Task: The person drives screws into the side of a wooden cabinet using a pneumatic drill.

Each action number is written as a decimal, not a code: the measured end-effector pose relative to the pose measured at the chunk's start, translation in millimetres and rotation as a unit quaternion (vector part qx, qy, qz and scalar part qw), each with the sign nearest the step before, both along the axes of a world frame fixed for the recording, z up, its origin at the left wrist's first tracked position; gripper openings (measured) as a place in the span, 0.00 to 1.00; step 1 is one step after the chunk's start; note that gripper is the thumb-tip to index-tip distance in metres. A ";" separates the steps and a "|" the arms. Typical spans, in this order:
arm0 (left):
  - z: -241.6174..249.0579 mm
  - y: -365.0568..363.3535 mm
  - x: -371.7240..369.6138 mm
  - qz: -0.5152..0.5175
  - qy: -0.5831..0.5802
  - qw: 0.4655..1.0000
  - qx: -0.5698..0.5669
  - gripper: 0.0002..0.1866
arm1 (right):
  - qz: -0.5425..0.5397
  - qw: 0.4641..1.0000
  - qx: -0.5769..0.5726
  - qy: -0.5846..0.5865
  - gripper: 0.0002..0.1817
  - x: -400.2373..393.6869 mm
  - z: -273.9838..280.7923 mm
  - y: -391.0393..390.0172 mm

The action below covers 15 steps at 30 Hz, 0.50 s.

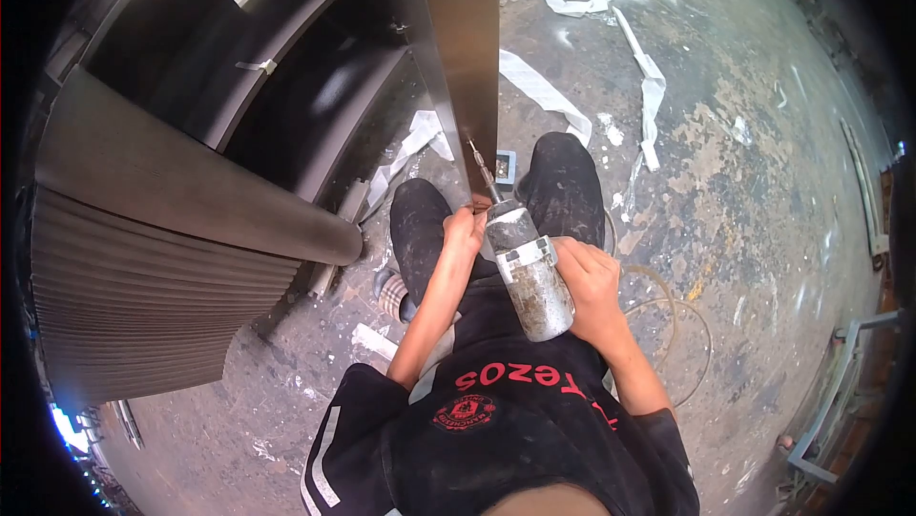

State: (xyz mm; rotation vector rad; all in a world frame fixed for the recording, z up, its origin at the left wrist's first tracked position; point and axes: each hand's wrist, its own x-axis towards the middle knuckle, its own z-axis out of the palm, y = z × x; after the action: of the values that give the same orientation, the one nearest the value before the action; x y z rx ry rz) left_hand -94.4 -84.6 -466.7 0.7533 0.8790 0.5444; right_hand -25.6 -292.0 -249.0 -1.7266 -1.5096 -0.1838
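My right hand (589, 279) is wrapped round a worn, silver-grey power screwdriver (536, 292) with a white band about its body. Its long thin bit (477, 158) points away from me, over a tall brown metal panel (465, 29). The near end of this panel comes down between my knees. There, my left hand (463, 231) is closed at the panel's edge, fingertips beside the screwdriver's nose. Part of the panel's end is hidden behind the tool and my fingers.
Large dark curved panels (191, 163) stand on the left. A small box (506, 168) sits on the floor by my right knee. White strips (653, 96) lie scattered ahead. A thin hose (708, 330) loops on the right, and a metal frame (828, 401) stands farther right.
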 end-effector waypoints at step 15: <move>-9.1 2.3 -2.2 -0.006 -0.018 1.000 0.006 0.09 | -0.009 0.999 -0.017 0.028 0.17 -8.1 10.6 -0.3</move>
State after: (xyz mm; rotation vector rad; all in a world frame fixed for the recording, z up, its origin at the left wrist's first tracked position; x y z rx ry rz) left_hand -96.6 -82.3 -475.8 0.7571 0.8380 0.5505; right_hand -33.7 -292.4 -238.4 -1.7576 -1.4650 -0.1180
